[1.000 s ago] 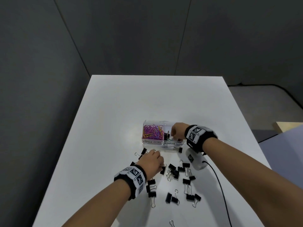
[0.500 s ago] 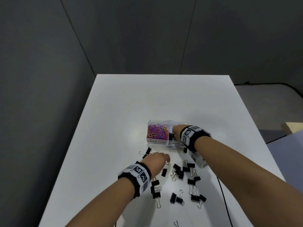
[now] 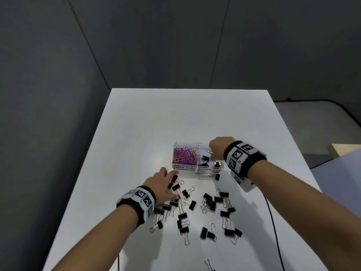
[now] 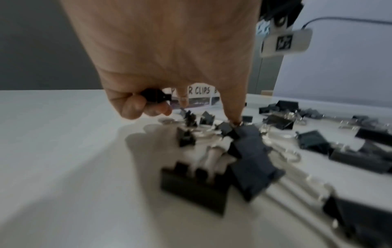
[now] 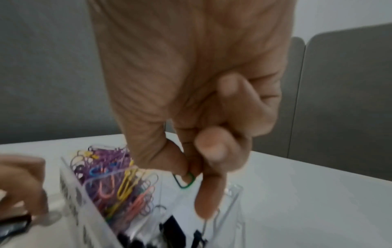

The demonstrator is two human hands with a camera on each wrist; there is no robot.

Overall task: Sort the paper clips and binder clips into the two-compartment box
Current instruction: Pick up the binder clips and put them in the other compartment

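The clear two-compartment box [image 3: 195, 168] stands mid-table. Its left half holds coloured paper clips [image 3: 184, 156], its right half a few black binder clips [image 3: 205, 160]. My right hand [image 3: 213, 153] hovers over the right half and pinches a green paper clip [image 5: 186, 181] between thumb and forefinger. Several black binder clips [image 3: 211, 204] lie scattered in front of the box. My left hand [image 3: 172, 184] is low over their left end. Its curled fingers hold a black binder clip [image 4: 156, 97], and one straight finger touches another clip [image 4: 228, 127].
The white table [image 3: 175, 118] is bounded by grey partition walls behind and on the left. A black cable [image 3: 273, 222] runs along the table's right side toward the front edge. One lone clip [image 3: 209, 265] lies near the front edge.
My right hand has risen out of the binder-clip compartment with a green paper clip. My left hand has spread its fingers over the loose clips near the box.
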